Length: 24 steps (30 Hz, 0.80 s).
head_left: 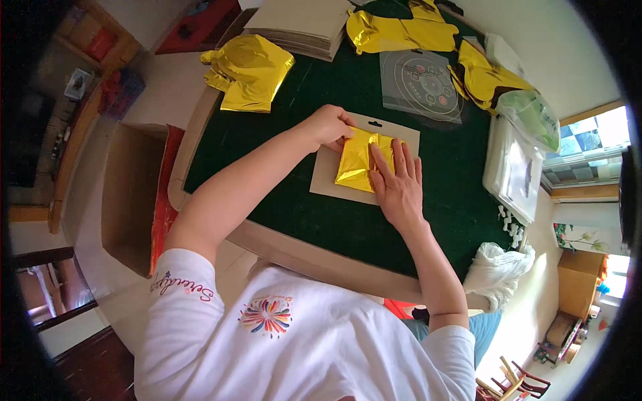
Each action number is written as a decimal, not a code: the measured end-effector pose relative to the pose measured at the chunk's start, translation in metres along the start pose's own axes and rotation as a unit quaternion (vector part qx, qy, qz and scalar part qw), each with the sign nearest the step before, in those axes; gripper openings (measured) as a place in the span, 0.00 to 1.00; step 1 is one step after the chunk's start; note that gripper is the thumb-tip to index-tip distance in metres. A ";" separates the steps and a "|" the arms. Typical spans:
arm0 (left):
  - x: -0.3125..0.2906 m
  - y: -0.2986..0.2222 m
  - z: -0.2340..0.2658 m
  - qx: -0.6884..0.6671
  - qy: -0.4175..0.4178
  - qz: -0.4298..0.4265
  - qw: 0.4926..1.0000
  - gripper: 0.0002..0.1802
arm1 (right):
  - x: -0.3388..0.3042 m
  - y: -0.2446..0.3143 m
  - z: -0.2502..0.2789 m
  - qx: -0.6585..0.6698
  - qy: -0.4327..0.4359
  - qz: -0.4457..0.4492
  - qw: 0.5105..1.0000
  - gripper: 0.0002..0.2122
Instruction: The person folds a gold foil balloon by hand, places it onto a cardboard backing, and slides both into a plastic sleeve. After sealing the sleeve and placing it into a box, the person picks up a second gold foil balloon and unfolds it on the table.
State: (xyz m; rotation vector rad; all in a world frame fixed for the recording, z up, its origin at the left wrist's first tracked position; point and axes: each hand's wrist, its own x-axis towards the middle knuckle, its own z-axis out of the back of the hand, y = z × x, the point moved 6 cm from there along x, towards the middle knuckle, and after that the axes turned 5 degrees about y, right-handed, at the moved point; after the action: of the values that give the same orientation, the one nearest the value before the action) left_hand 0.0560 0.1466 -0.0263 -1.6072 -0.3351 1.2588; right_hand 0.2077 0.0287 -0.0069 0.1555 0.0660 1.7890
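A folded piece of shiny gold foil, which looks like a flat foil balloon, lies on a grey-brown cardboard card with a hanging slot at its far edge. My left hand pinches the foil's far left corner, fingertips partly hidden. Across the foil's right part, my right hand lies flat, fingers stretched out and pressing down. Both foil and card rest on the dark green table top.
Farther off lie more gold foil pieces, a stack of cardboard cards and a clear printed plastic sheet. White plastic bags and a white string bundle line the right edge. An open cardboard box stands left.
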 end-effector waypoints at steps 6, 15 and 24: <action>0.010 -0.002 0.002 0.143 -0.023 -0.049 0.988 0.12 | 0.002 -0.002 -0.003 -0.008 -0.001 0.005 1.000 0.21; -0.027 -0.034 -0.024 0.418 -0.190 -0.284 0.841 0.09 | -0.001 -0.013 -0.007 0.004 -0.006 0.006 1.000 0.21; -0.048 0.019 -0.084 0.586 -0.138 -0.369 0.708 0.26 | 0.002 -0.025 -0.008 0.020 -0.023 0.013 0.999 0.21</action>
State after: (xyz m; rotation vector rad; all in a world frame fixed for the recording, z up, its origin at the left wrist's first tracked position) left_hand 0.1005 0.0585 -0.0213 -0.1014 -0.2231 0.7295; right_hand 0.2307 0.0370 -0.0177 0.2267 0.0682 1.8091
